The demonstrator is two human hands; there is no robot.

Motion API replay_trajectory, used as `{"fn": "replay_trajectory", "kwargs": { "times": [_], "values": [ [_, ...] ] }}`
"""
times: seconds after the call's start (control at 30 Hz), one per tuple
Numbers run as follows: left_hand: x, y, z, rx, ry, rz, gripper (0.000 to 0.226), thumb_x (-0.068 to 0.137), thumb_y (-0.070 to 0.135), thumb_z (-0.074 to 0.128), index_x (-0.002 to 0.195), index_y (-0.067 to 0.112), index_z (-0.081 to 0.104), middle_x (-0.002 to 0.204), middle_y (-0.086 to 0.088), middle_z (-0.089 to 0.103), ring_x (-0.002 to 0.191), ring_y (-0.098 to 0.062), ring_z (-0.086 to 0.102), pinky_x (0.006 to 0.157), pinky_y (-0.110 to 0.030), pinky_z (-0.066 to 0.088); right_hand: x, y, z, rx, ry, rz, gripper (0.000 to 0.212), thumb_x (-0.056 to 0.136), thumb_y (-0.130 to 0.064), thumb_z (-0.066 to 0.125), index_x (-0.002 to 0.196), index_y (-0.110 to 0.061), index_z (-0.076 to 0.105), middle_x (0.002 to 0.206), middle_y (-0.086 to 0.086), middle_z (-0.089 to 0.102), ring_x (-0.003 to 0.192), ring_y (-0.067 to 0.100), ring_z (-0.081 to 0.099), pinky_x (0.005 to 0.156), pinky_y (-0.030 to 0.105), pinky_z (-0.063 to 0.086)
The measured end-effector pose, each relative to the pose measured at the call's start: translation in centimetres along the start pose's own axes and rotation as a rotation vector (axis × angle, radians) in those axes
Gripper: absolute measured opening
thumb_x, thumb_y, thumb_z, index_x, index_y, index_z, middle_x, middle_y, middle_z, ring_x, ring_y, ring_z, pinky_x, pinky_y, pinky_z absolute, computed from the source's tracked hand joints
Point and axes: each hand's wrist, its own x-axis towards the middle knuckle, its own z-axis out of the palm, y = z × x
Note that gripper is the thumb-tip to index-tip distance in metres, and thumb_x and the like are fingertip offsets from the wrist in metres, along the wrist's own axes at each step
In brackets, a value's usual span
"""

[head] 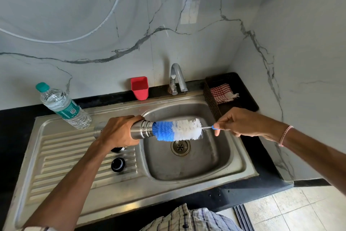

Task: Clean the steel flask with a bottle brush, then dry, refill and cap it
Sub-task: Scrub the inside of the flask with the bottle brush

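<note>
My left hand [117, 132] grips the steel flask [143, 130], which lies sideways over the sink's left rim with its open mouth pointing right. The blue and white bottle brush [179, 130] sits with its blue end at the flask's mouth, most of the bristles outside. My right hand [236, 123] pinches the brush's thin blue-tipped wire handle [213, 127] above the basin. Two black flask caps lie on the draining board: one [118, 164] in plain sight, one [117, 149] partly hidden under my left hand.
The steel sink [187, 172] with its drain [180, 147] lies below the brush. A tap [177, 79] stands behind it. A water bottle [62, 107] stands at the back left. A red cup [140, 87] and a dark basket [212, 99] with a checked cloth [222, 92] are at the back.
</note>
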Motion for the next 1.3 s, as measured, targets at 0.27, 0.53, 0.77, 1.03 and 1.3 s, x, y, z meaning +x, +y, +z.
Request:
{"fn": "replay_trajectory", "kwargs": {
  "times": [0.27,0.53,0.77,1.03,1.3],
  "values": [
    [-0.2,-0.3,-0.1,-0.032,0.002,-0.041,0.071,0.055,0.058,0.072,0.123,0.046,0.056,0.100,0.019,0.073,0.080,-0.017,0.070,0.068,-0.032,0.054,-1.4,-1.2,-0.7,-0.401,0.278,-0.148,0.025,0.096,-0.057,0.055,0.091,-0.045,0.076,0.050,-0.017,0.053,0.045,0.006,0.047,0.053,0.025,0.042],
    [-0.8,-0.7,-0.1,-0.062,0.058,-0.040,0.071,0.055,0.052,0.084,0.120,0.040,0.060,0.096,0.016,0.074,0.073,-0.018,0.070,0.064,-0.028,0.051,-2.4,-1.4,-1.0,-0.536,0.388,-0.156,0.030,0.095,-0.064,0.051,0.113,-0.052,0.071,0.069,-0.035,0.058,0.058,-0.007,0.048,0.073,0.029,0.053],
    [-0.8,-0.3,-0.3,-0.071,0.091,-0.075,0.072,0.051,0.052,0.081,0.120,0.040,0.061,0.097,0.017,0.074,0.075,-0.020,0.071,0.063,-0.028,0.049,-3.6,-2.4,-0.9,-0.602,0.417,-0.157,0.038,0.093,-0.069,0.038,0.117,-0.057,0.065,0.088,-0.018,0.072,0.082,0.013,0.068,0.075,0.033,0.054],
    [-0.6,0.4,0.1,-0.062,0.100,-0.119,0.073,0.052,0.051,0.083,0.121,0.040,0.059,0.100,0.017,0.074,0.081,-0.021,0.072,0.065,-0.032,0.054,-5.3,-3.9,-0.1,-0.820,0.485,-0.085,0.045,0.099,-0.065,0.026,0.104,-0.042,0.063,0.061,-0.010,0.041,0.064,0.019,0.051,0.062,0.031,0.042],
    [-0.3,1.4,0.1,-0.038,0.058,-0.177,0.072,0.055,0.053,0.080,0.122,0.041,0.059,0.099,0.015,0.075,0.083,-0.022,0.072,0.065,-0.031,0.049,-5.6,-5.9,0.6,-1.146,0.619,-0.155,0.044,0.103,-0.056,0.028,0.095,-0.030,0.062,0.060,-0.003,0.050,0.053,0.025,0.052,0.053,0.030,0.030]
  ]
}}
